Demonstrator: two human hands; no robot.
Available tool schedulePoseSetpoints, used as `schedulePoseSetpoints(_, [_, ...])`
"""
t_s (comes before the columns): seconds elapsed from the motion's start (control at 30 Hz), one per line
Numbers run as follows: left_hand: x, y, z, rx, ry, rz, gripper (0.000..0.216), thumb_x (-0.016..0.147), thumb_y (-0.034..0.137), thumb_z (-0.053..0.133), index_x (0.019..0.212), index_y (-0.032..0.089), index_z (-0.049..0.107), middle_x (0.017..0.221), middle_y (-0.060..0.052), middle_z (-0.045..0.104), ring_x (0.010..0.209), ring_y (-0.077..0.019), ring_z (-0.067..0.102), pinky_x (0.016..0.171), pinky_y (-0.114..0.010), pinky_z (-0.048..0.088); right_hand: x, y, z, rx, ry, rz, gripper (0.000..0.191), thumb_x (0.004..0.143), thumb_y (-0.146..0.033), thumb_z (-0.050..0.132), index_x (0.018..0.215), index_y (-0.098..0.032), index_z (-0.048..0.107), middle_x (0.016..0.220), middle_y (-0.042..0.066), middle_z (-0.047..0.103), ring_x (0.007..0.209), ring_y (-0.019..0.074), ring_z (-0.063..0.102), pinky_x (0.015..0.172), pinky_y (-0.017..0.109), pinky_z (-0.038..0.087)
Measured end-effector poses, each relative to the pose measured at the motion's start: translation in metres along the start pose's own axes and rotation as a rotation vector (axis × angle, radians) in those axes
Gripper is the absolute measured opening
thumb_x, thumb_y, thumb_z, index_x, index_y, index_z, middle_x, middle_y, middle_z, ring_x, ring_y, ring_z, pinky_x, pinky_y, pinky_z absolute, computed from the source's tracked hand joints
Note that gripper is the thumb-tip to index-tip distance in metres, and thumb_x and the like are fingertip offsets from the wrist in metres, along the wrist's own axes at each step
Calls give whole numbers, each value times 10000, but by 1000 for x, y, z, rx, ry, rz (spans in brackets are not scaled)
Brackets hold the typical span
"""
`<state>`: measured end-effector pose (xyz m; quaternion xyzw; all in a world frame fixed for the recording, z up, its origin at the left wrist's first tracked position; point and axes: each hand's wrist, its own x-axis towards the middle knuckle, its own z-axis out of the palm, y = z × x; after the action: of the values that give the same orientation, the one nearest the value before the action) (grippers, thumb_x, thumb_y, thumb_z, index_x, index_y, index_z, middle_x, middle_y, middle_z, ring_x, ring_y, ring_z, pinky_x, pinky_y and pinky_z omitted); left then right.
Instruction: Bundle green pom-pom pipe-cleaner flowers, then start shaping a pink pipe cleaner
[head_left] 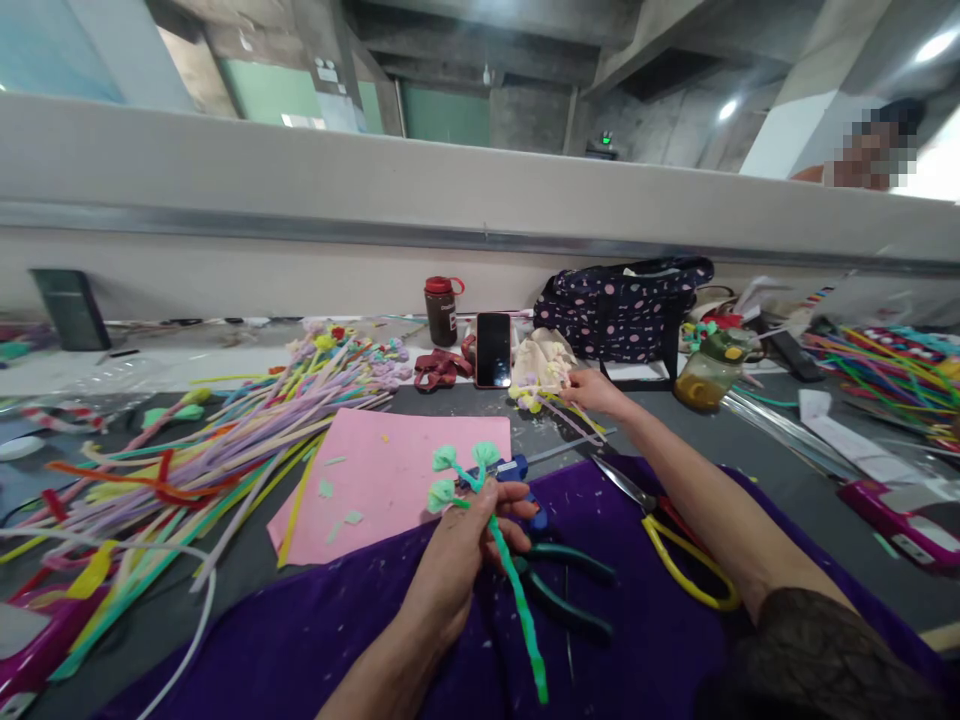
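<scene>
My left hand [461,540] is closed around a green pipe-cleaner stem [517,590] topped with three mint-green buds [456,470], held above the purple cloth [622,610]. My right hand [592,390] reaches far forward, fingers pinched on small pale flower pieces [541,385] lying beside a cream-coloured bundle [544,355]. A blue glue gun [517,470] and green-handled pliers [562,585] lie just beyond my left hand.
A large pile of coloured pipe cleaners [225,440] covers the left side, with a pink sheet [375,480] beside it. Yellow-handled scissors [675,550], a phone [493,350], a brown bottle [441,310], a spotted bag [622,305] and a green-lidded jar [709,370] stand around. Another person is behind the partition at far right.
</scene>
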<state>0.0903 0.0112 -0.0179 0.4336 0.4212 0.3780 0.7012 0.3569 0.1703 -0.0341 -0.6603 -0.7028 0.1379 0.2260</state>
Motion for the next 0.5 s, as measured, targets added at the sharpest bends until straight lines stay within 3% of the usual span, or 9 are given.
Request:
schedulePoseSetpoints(0.3, [1,0,0,-106,8,-47,369,778,429,490,934,111,597,836,-96,632,542,-105,555,439,-186,374,-2,-2,-6,103,76,2,193,701,-296,493,686,-132,595,514,-17,549,438,94,445,443,192,296])
schedulePoseSetpoints(0.4, [3,-1,0,-155,35,-28,388,787,437,479,1016,137,572,831,-79,619,597,-110,557,458,-182,394,-8,-11,-11,72,173,-16,223,712,-332,476,728,-143,593,583,-2,556,542,119,463,492,205,282])
schedulePoseSetpoints(0.5, [5,-3,-2,-123,49,25,438,794,461,461,1136,191,510,862,-64,612,625,-102,538,439,-162,383,-14,-21,-12,30,187,-49,174,672,-315,528,659,-149,581,590,10,553,588,130,458,517,215,265])
